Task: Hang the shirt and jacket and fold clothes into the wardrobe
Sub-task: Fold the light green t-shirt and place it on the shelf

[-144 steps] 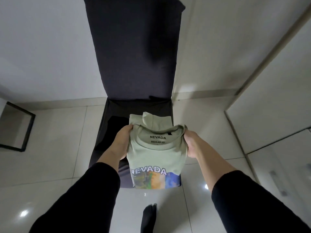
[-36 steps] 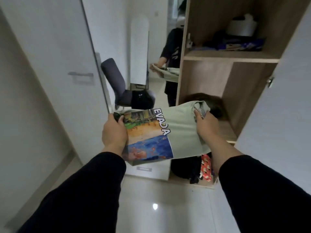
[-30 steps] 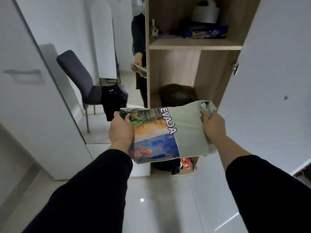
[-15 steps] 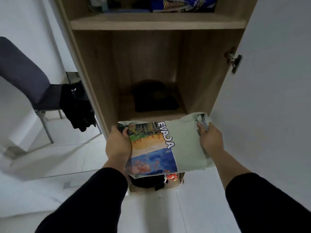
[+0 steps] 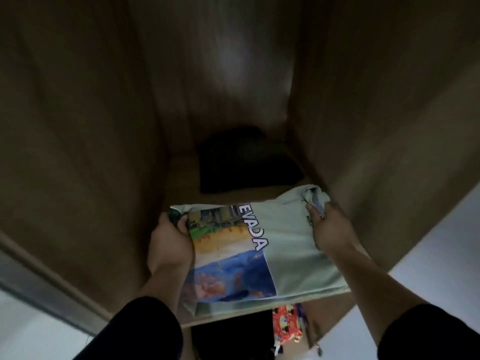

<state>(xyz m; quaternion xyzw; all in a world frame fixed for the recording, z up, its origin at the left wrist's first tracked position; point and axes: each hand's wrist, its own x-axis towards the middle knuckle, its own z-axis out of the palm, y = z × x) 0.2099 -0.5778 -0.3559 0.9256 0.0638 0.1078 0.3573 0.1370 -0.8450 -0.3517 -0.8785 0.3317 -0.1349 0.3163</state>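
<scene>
Hands both gripped a folded pale-green T-shirt (image 5: pixel 293 240), printed side up w/ a colourful picture panel and white lettering reading "EVADA". Left hand (image 5: pixel 170 244) was clamped on the shirt's left edge, thumb on top near the print, fingers curled under. Right hand (image 5: pixel 328 226) pinched the collar end at the shirt's far right corner, where a small checked label (image 5: pixel 319 207) showed beside the fingers. Both arms wore black sleeves (image 5: pixel 137 331) pushed up the forearms.

Shirt was held roughly level over the front edge of a wooden wardrobe shelf (image 5: pixel 181 188), inside the compartment opening; whether its underside was touching the shelf board couldn't be told. Further back on the same shelf sat a dark folded garment (image 5: pixel 244 162), well behind the shirt & apart from it. Wardrobe's wooden side walls (image 5: pixel 78 126) rose on left and right, back panel (image 5: pixel 228 74) dim w/ a pale patch of reflected light.

Below the shelf, in the lower compartment, a red patterned item (image 5: pixel 285 326) showed beside something dark (image 5: pixel 228 339); too shadowed to say what either was. White wardrobe door (image 5: pixel 441 242) stood open at the right edge, pale floor (image 5: pixel 31 331) at lower left. View was blurred & dark overall.
</scene>
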